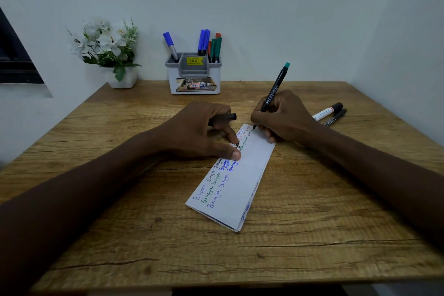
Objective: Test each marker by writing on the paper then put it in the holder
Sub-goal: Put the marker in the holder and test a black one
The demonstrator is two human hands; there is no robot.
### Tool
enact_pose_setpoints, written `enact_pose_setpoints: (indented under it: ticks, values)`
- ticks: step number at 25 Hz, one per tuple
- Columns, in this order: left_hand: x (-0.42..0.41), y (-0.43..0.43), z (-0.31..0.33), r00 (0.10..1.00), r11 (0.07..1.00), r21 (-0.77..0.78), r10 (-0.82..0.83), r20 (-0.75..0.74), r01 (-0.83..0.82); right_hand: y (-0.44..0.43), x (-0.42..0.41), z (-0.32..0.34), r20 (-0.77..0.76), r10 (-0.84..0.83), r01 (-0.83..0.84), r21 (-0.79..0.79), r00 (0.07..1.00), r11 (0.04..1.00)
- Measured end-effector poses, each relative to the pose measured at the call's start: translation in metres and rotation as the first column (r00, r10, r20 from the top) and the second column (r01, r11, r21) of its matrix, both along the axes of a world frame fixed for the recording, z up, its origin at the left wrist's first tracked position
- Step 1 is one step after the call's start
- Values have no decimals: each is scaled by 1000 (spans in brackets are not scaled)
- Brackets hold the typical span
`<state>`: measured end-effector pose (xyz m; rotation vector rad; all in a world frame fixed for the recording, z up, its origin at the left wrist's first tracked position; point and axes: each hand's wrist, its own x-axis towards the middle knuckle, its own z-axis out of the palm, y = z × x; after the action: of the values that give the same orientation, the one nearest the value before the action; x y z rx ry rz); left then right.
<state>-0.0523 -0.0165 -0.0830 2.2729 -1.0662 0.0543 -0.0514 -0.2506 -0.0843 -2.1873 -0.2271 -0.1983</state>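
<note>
I see the marker (274,94) writing at the far end of the paper (242,182), gripped by the right hand (286,118). The left hand (199,132) grasps its cap (228,117) and pins the sheet. The holder (194,79) is well filled; I judge the two spare markers (327,112) untested.
</note>
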Motion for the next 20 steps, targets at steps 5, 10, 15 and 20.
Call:
enact_pose_setpoints:
  ticks: [5,10,15,20]
  values:
    - [2,0,0,1000,1000,1,7,-22,-7,0,5,-1,-25,-8,9,39,1000,999]
    - [2,1,-1,1000,1000,1,7,-22,-7,0,7,-2,-70,-18,24,86,997,996]
    - [2,1,-1,1000,1000,1,-3,-10,3,0,8,-4,-69,-42,49,112,997,993]
    - [0,-1,0,999,999,15,48,12,-48,-2,4,-2,4,-33,30,312,999,950]
